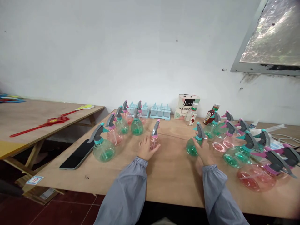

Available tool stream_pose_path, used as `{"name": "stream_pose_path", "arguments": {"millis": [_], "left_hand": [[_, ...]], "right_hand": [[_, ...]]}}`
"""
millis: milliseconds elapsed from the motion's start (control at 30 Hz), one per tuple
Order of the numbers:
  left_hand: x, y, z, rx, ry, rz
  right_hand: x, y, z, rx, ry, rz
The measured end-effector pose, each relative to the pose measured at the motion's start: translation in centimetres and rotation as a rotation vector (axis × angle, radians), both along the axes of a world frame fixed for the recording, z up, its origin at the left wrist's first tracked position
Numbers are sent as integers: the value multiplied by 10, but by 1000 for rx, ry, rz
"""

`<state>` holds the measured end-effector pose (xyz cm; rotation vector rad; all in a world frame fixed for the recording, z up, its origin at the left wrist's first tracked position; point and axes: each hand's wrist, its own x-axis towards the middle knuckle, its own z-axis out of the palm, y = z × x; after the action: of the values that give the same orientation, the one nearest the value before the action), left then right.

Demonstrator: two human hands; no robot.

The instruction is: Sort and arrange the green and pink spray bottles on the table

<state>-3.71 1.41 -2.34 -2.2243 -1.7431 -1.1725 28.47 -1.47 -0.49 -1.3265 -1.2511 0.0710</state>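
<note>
My left hand [145, 149] is wrapped around a small pink spray bottle [154, 137] with a grey trigger, standing upright on the wooden table [164, 175]. My right hand [203, 151] grips a green spray bottle [193, 145] that leans over on the table, its teal and grey trigger head [199, 131] above my fingers. Both arms wear grey sleeves.
Several upright green and pink spray bottles [104, 147] stand at the left; several more lie at the right [256, 176]. A black phone [77, 154] rests near the left edge. Blue ice moulds [160, 111], a carton [186, 107] and small bottles line the wall. A second table [35, 118] holds red swatters.
</note>
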Motion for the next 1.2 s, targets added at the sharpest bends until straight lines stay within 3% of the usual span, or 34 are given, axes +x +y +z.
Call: {"name": "stream_pose_path", "arguments": {"millis": [133,233,367,500,633,733,833,967,1033,1100,1200], "left_hand": [[0,-1,1,-15,-12,-16],[0,-1,2,-23,-19,-21],[1,0,0,-14,-24,-45],[0,1,-2,37,-35,-58],[-1,0,-2,48,-54,-81],[2,-3,0,16,-35,-79],[8,-9,2,-33,2,-118],[23,-21,4,-3,71,-168],[32,-29,4,58,117,-167],[39,-36,2,105,152,-183],[40,-39,1,98,131,-242]], "right_hand": [[3,9,-30,68,-207,-265],[16,31,-43,-8,-271,-362],[37,67,-40,-115,-270,-438],[38,92,-31,-138,-292,-565],[31,96,-25,-163,-282,-613],[23,84,-25,-86,-216,-608],[0,61,-23,39,-170,-400],[-58,31,-9,95,-158,209],[-89,21,1,57,-123,428],[-114,15,10,11,-76,526],[-130,12,17,-32,33,536]]}}
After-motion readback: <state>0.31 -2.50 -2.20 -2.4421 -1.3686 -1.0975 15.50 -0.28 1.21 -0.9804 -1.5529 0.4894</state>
